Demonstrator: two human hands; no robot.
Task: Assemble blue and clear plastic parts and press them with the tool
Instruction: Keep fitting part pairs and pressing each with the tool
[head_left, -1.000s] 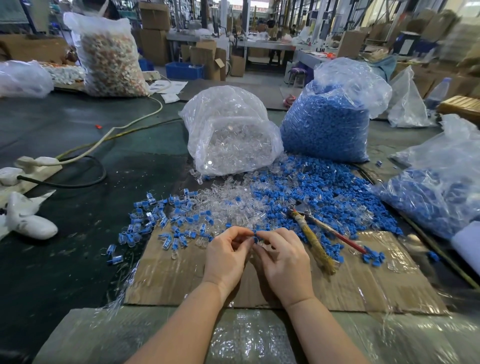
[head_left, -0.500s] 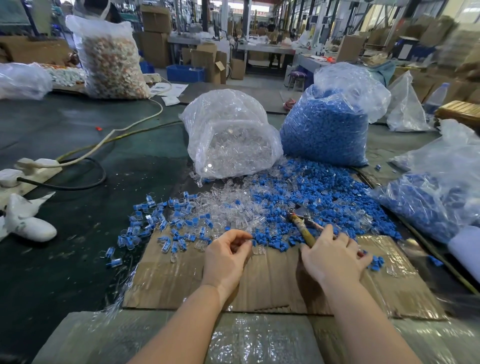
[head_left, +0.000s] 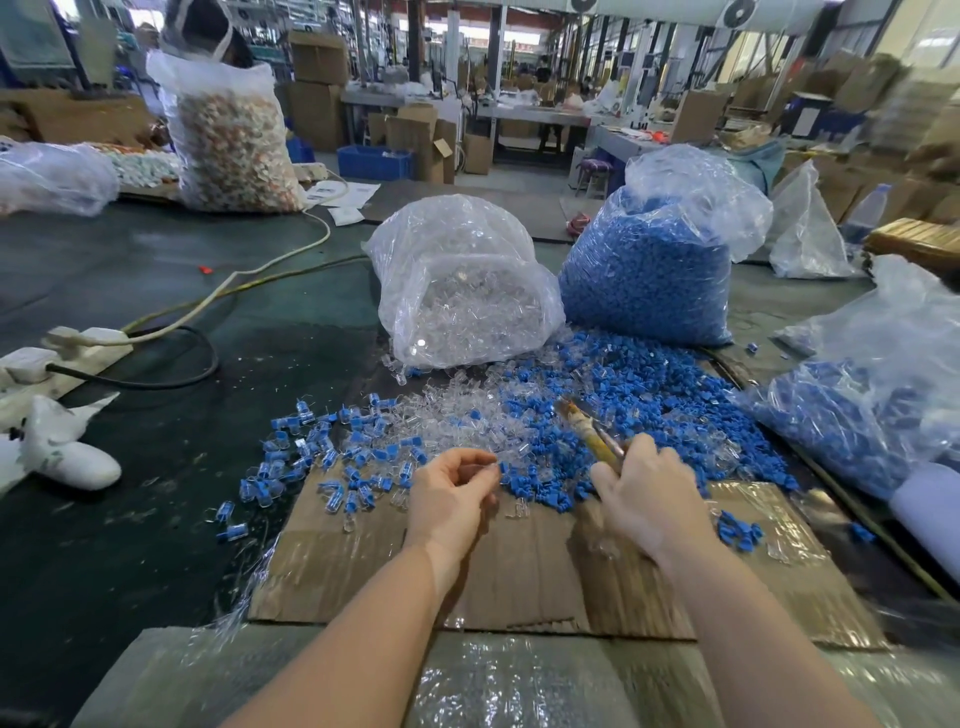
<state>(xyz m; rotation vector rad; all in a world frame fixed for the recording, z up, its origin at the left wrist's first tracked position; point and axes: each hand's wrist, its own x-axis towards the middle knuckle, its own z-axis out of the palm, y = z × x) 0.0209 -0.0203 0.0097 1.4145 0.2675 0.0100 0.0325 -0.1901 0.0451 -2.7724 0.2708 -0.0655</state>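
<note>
Left hand (head_left: 451, 492), fingers curled, pinches a small clear part (head_left: 488, 469) over the cardboard sheet (head_left: 519, 566); whether a blue piece is fitted can't be told. Right hand (head_left: 647, 499) is wrapped round the tool (head_left: 592, 434), its tip raised over loose blue parts (head_left: 639, 395). Risk: slick, tiny plastic may slip or crack if pressed off-centre, w/ fingertips close. Parts hard, glossy; tool handle worn, yellowish; bags crinkly.

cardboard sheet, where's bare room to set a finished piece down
Bare cardboard lies between the two forearms, under the left hand. Its far edge is crowded with loose blue and clear parts; assembled pieces crowd the far-left corner.
</note>
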